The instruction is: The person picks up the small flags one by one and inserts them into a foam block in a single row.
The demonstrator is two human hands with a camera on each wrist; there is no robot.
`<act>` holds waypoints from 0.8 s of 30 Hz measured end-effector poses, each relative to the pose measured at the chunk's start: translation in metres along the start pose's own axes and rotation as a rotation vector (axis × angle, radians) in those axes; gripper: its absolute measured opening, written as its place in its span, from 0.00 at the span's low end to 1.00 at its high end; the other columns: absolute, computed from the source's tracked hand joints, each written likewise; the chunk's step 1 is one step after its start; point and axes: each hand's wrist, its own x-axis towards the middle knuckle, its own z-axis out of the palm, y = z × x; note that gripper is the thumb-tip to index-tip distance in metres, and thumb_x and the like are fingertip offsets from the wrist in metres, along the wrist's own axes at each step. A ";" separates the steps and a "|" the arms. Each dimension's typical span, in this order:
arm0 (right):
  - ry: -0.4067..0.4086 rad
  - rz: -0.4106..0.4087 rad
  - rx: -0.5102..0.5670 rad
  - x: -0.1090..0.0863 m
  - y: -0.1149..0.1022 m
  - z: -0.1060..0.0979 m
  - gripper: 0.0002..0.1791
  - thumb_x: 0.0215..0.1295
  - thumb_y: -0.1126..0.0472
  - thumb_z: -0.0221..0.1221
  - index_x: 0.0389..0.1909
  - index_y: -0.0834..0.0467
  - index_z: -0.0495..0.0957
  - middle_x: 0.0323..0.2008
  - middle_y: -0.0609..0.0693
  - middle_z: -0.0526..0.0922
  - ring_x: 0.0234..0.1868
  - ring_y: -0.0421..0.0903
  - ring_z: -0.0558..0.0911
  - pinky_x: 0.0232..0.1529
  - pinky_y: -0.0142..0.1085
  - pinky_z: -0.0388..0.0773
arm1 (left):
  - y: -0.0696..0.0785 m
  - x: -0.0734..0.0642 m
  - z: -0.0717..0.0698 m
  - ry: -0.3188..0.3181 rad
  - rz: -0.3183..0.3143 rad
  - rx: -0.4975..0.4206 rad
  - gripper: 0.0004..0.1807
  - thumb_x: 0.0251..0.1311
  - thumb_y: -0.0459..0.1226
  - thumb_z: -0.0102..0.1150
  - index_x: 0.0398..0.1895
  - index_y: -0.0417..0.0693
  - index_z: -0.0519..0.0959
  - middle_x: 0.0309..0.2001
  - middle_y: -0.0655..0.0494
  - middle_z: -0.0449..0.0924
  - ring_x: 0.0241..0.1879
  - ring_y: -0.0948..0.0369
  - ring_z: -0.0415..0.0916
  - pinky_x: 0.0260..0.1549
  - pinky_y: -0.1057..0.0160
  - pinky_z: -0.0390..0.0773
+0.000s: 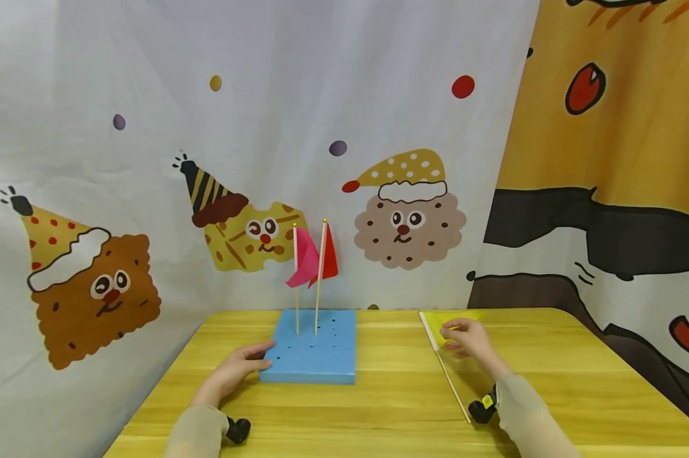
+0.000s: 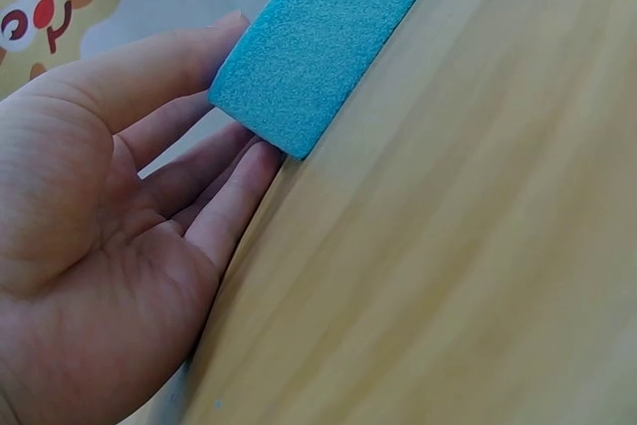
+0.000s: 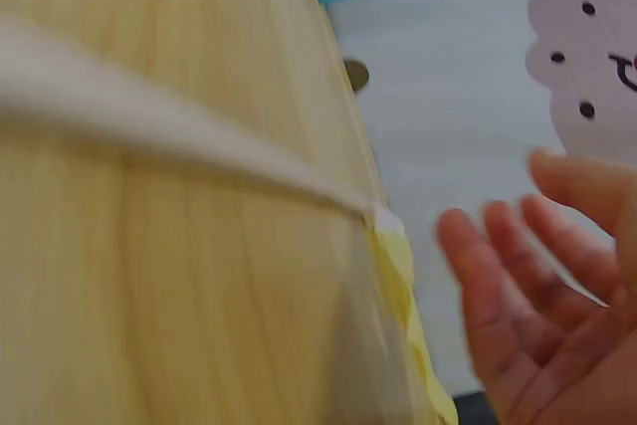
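My left hand [image 1: 238, 369] touches the left edge of a blue foam block [image 1: 318, 366] with its fingers fairly straight. In the left wrist view the fingertips lie against the block's corner [image 2: 289, 77]. A pink flag [image 1: 306, 257] and a red flag [image 1: 331, 254] stand upright on thin sticks in the block. My right hand [image 1: 473, 343] hovers over a yellow flag [image 1: 438, 322] lying on the table, with its stick [image 1: 452, 387] pointing toward me. In the right wrist view the hand's loosely bent fingers [image 3: 498, 286] are apart from the yellow cloth [image 3: 395, 271].
Several small holes dot the block's top. The wooden table [image 1: 390, 407] ends at a cloth backdrop [image 1: 281, 76] printed with cartoon snacks. A black wrist camera [image 1: 238, 430] is on the left wrist, and another [image 1: 481, 410] is on the right wrist beside the stick's lower end.
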 end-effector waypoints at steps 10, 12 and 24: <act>-0.212 0.019 -0.151 -0.008 0.008 -0.011 0.14 0.62 0.61 0.64 0.40 0.70 0.83 0.24 0.55 0.83 0.21 0.47 0.81 0.21 0.39 0.80 | 0.003 -0.001 0.000 0.006 0.003 -0.019 0.34 0.64 0.38 0.62 0.71 0.37 0.63 0.71 0.34 0.56 0.70 0.38 0.51 0.64 0.40 0.58; -0.244 0.033 -0.185 -0.012 0.006 -0.010 0.12 0.61 0.61 0.65 0.33 0.69 0.83 0.20 0.54 0.81 0.18 0.45 0.79 0.18 0.37 0.78 | 0.003 -0.001 0.000 0.005 0.003 -0.019 0.34 0.64 0.38 0.62 0.71 0.37 0.63 0.71 0.34 0.56 0.70 0.38 0.51 0.65 0.40 0.57; -0.249 0.062 -0.388 -0.019 0.000 0.002 0.23 0.48 0.53 0.74 0.10 0.56 0.70 0.09 0.46 0.66 0.10 0.40 0.62 0.11 0.30 0.63 | 0.003 -0.002 0.001 0.008 -0.010 -0.019 0.34 0.64 0.39 0.62 0.71 0.39 0.64 0.71 0.35 0.56 0.70 0.38 0.51 0.64 0.40 0.58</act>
